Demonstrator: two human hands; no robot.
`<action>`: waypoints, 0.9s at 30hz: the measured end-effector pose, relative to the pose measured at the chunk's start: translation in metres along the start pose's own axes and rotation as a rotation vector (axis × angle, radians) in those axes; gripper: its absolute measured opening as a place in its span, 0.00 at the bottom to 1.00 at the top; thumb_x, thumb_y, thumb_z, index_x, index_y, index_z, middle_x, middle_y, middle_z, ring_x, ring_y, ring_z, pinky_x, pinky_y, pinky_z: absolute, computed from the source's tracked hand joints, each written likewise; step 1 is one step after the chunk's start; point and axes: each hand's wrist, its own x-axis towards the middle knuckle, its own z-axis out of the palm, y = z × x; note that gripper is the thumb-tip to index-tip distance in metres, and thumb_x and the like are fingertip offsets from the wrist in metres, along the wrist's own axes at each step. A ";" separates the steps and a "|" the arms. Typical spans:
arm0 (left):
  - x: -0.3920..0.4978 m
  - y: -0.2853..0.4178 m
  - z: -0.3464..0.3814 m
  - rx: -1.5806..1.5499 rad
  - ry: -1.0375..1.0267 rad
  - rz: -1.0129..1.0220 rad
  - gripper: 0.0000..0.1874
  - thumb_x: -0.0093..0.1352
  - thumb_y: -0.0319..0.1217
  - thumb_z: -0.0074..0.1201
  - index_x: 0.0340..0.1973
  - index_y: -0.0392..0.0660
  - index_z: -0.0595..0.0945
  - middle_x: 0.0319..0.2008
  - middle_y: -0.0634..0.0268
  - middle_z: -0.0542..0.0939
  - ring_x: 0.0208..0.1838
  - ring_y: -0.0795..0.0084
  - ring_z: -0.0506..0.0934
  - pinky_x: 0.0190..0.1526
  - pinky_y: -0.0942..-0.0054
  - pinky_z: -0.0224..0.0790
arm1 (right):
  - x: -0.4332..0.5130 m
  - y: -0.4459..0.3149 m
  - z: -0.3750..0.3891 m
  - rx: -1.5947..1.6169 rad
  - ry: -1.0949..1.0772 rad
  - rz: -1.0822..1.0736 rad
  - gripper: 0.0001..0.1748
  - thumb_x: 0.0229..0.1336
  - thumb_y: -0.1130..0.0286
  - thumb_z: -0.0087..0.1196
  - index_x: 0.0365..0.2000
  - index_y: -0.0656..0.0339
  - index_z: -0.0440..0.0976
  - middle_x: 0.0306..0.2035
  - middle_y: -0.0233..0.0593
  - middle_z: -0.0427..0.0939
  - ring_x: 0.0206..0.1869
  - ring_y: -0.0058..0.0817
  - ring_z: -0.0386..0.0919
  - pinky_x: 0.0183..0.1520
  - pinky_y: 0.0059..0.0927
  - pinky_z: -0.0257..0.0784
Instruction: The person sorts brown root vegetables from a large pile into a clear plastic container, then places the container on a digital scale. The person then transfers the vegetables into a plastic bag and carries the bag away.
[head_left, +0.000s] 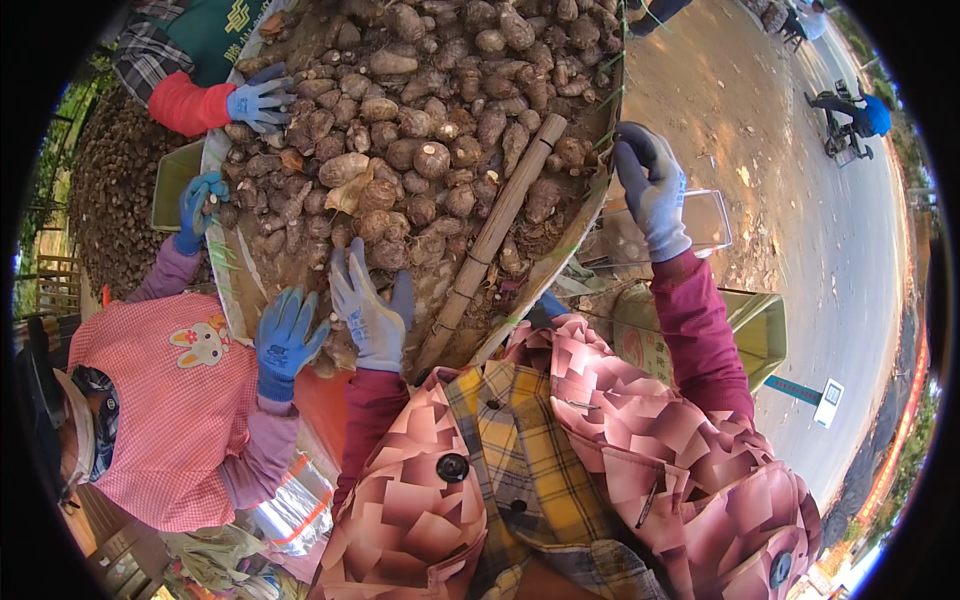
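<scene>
A heap of brown taro corms (431, 161) covers a large tray, its pale rim (570, 244) bending around in front of me. My left hand (369, 309), in a grey-white knit glove with darker fingertips, lies palm down at the near edge of the heap. Its fingers are spread and its thumb stands apart; no corm shows in it. Over the tray's right rim hangs my right hand (652, 187), gloved alike. Its fingers are curled, and the inside of the grasp is hidden. A bamboo strip (491, 240) bound with wire slants across the tray between my hands.
At left, a co-worker's blue-gloved hand (289, 337) is near my left hand; their other hand (199, 202) holds a small corm. Another person's gloved hand (259, 101) touches the heap. A clear plastic basket (709, 217) and green-yellow bin (757, 330) stand right.
</scene>
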 end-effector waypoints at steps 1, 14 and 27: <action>0.009 -0.003 0.003 0.047 -0.102 -0.027 0.44 0.66 0.40 0.69 0.75 0.41 0.66 0.72 0.45 0.68 0.71 0.40 0.68 0.72 0.47 0.59 | 0.012 -0.031 0.026 -0.003 -0.106 -0.118 0.17 0.64 0.71 0.63 0.53 0.62 0.81 0.53 0.49 0.82 0.53 0.40 0.83 0.56 0.35 0.78; 0.003 -0.017 0.024 -0.608 0.050 -0.140 0.36 0.63 0.23 0.70 0.67 0.33 0.74 0.68 0.49 0.74 0.71 0.55 0.71 0.74 0.61 0.61 | -0.008 -0.118 0.215 -0.179 -0.798 -0.467 0.46 0.52 0.70 0.66 0.72 0.58 0.62 0.67 0.54 0.68 0.68 0.54 0.70 0.68 0.54 0.67; -0.035 -0.031 -0.021 -1.105 -0.077 -0.160 0.25 0.62 0.21 0.65 0.55 0.41 0.78 0.54 0.54 0.82 0.61 0.59 0.79 0.62 0.63 0.71 | 0.006 -0.088 0.189 -0.400 -0.624 -0.321 0.31 0.58 0.67 0.65 0.63 0.48 0.74 0.64 0.50 0.70 0.67 0.55 0.70 0.67 0.56 0.69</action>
